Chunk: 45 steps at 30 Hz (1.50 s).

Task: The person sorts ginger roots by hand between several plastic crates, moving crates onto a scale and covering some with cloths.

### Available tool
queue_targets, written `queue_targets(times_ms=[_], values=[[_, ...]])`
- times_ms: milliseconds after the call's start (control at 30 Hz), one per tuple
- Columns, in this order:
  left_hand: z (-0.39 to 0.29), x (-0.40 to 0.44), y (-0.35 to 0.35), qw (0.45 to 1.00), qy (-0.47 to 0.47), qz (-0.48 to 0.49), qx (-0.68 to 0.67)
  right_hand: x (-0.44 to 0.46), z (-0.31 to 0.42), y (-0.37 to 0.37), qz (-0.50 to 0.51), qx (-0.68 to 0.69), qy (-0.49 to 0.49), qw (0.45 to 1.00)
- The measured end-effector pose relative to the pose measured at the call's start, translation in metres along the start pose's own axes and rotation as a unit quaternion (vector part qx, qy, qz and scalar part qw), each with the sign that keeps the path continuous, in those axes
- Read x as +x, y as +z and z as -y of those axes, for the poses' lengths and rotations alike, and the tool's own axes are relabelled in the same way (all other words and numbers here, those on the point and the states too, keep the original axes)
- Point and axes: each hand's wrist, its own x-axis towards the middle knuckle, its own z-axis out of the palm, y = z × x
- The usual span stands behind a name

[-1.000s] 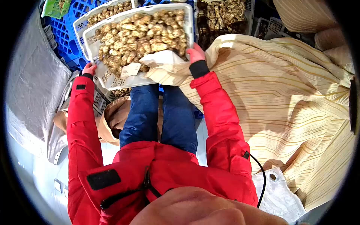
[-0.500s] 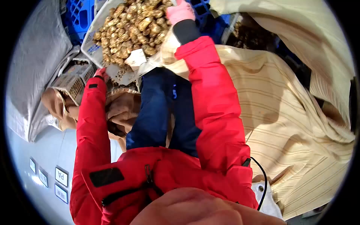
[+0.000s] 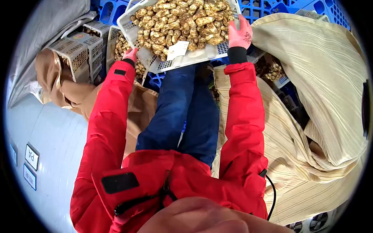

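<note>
A white plastic crate (image 3: 196,59) full of knobbly brown roots or tubers (image 3: 182,23) is held out in front of my legs. My left hand (image 3: 131,55) grips its near left corner. At the right edge, my right hand (image 3: 240,33) has its fingers wrapped over the rim. A pale paper card (image 3: 178,50) lies on the contents near the front rim. The crate's far edge is cut off by the top of the view.
More crates (image 3: 72,54) stand at the left beside brown cloth (image 3: 83,95). Blue pallets (image 3: 264,9) lie behind. Striped cream cloth (image 3: 307,66) spreads over the right, with a partly uncovered crate (image 3: 272,72) below its edge.
The crate and both hands have shifted right in view. The striped cloth no longer hangs over the crate's front corner and lies bunched at the right. More crates show at the left.
</note>
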Motion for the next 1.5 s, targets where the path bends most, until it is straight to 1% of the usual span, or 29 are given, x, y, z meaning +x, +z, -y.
queue_targets(times_ms=[67,100,133,167,233,267,300,367,433,467,500,567,600,633,733,767,833,867,933,967,1000,1033,1100,1167,1267,1333,1433,1467,1500], values=[[0.013,-0.009,0.002,0.988,0.067,-0.066,0.125,-0.013,0.025,-0.002,0.039,-0.136,-0.064,0.988],[0.01,-0.039,0.022,0.975,0.173,-0.111,0.081,-0.016,0.036,-0.006,0.059,-0.209,-0.104,0.97],[0.016,-0.053,0.032,0.972,0.178,-0.127,0.085,-0.017,0.033,0.003,0.106,-0.246,-0.113,0.957],[0.019,-0.063,0.038,0.968,0.183,-0.144,0.09,-0.024,0.04,0.008,0.092,-0.235,-0.11,0.961],[0.024,-0.083,0.054,0.952,0.272,-0.098,0.101,-0.04,0.051,0.023,0.176,-0.197,-0.079,0.961],[0.012,-0.101,0.068,0.973,0.216,-0.056,0.063,-0.053,0.047,0.035,0.191,-0.208,-0.098,0.954],[0.015,-0.095,0.073,0.972,0.233,0.001,0.018,-0.063,0.048,0.038,0.176,-0.191,-0.11,0.959],[0.005,-0.087,0.081,0.978,0.169,0.076,0.095,-0.087,0.055,0.033,0.221,-0.188,-0.052,0.955],[-0.005,-0.089,0.093,0.983,0.131,0.109,0.075,-0.125,0.05,0.025,0.308,-0.198,-0.045,0.929],[-0.008,-0.092,0.096,0.989,0.087,0.12,0.026,-0.135,0.058,0.018,0.3,-0.172,-0.035,0.938],[0.003,-0.08,0.093,0.981,0.109,0.162,0.016,-0.138,0.067,0.018,0.288,-0.143,-0.028,0.947],[0.02,-0.074,0.092,0.968,0.174,0.166,0.072,-0.117,0.098,0.033,0.245,-0.072,-0.105,0.961],[0.025,-0.078,0.095,0.976,0.14,0.143,0.083,-0.102,0.115,0.046,0.246,-0.063,-0.142,0.957],[0.031,-0.079,0.097,0.973,0.152,0.175,-0.015,-0.087,0.128,0.065,0.249,-0.051,-0.179,0.951],[0.022,-0.086,0.088,0.981,0.161,0.1,0.035,-0.066,0.14,0.123,0.309,-0.124,-0.287,0.898],[0.013,-0.085,0.085,0.982,0.155,0.102,-0.021,-0.066,0.138,0.138,0.341,-0.183,-0.283,0.877],[-0.002,-0.066,0.071,0.985,0.142,0.097,0.016,-0.066,0.133,0.148,0.337,-0.235,-0.291,0.864],[-0.011,-0.057,0.066,0.969,0.225,0.056,0.088,-0.068,0.127,0.147,0.349,-0.207,-0.251,0.879],[-0.034,-0.037,0.061,0.917,0.352,0.004,0.186,-0.077,0.105,0.129,0.355,0.049,-0.094,0.929],[-0.043,-0.03,0.064,0.904,0.385,-0.017,0.187,-0.078,0.098,0.122,0.34,0.179,-0.015,0.923],[-0.064,-0.036,0.068,0.883,0.401,-0.03,0.243,-0.074,0.107,0.099,0.354,0.31,0.111,0.875],[-0.081,-0.043,0.073,0.859,0.414,-0.042,0.298,-0.069,0.115,0.076,0.355,0.428,0.235,0.797],[-0.092,-0.038,0.089,0.844,0.425,-0.031,0.327,-0.071,0.115,0.051,0.344,0.642,0.354,0.586],[-0.092,-0.036,0.103,0.801,0.409,-0.071,0.431,-0.068,0.141,0.032,0.292,0.677,0.377,0.56],[-0.097,-0.043,0.112,0.781,0.375,-0.121,0.485,-0.066,0.146,0.036,0.37,0.601,0.332,0.626],[-0.101,-0.045,0.11,0.793,0.336,-0.104,0.497,-0.065,0.143,0.044,0.413,0.537,0.325,0.66],[-0.089,-0.031,0.104,0.826,0.323,-0.067,0.458,-0.069,0.12,0.049,0.425,0.514,0.329,0.669],[-0.087,-0.033,0.1,0.842,0.317,-0.042,0.434,-0.072,0.104,0.054,0.429,0.437,0.277,0.741],[-0.084,-0.033,0.097,0.858,0.309,-0.017,0.409,-0.072,0.106,0.05,0.444,0.233,0.194,0.843]])
